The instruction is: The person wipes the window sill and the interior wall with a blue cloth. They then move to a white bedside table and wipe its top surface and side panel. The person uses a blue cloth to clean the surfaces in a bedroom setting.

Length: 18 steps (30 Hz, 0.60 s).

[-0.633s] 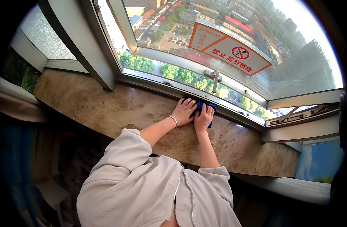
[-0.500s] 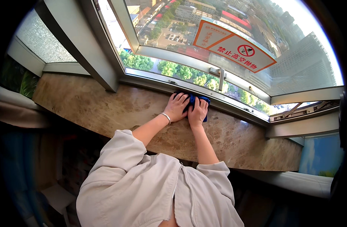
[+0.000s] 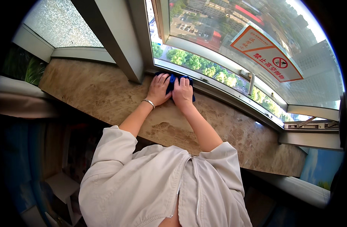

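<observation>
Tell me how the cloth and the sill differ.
The cloth is plain blue, while the sill is mottled brown. The cloth is small and bunched up; the sill is long, flat and broad. The cloth is partly hidden under the left hand and right hand, whereas much of the sill's top shows. Both lie along the inner side of the window frame.

The fisheye camera looks steeply down from head height. It faces the sill (image 3: 234, 125) and window (image 3: 219, 49) close by.
</observation>
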Motion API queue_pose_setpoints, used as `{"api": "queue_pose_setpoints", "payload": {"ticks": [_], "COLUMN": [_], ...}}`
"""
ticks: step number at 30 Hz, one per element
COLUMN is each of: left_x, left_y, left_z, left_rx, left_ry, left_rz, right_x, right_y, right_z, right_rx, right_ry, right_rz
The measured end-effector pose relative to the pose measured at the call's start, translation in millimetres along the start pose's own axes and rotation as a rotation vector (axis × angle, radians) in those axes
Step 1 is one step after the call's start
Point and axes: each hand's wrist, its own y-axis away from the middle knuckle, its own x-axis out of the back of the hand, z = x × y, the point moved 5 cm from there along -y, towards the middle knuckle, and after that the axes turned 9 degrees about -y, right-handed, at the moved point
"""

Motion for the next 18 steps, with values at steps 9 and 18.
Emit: {"api": "queue_pose_setpoints", "payload": {"ticks": [9, 18], "left_x": [-4, -7], "left_y": [18, 11], "left_z": [-44, -26], "left_rx": [0.248, 0.195], "left_ry": [0.032, -0.103], "left_rz": [0.048, -0.001], "right_x": [-44, -29], "right_y": [-37, -22], "right_z": [-50, -28], "right_rx": [0.156, 0.059], "right_ry": [0.112, 0.009], "right_rz": [-0.106, -0.074]}}
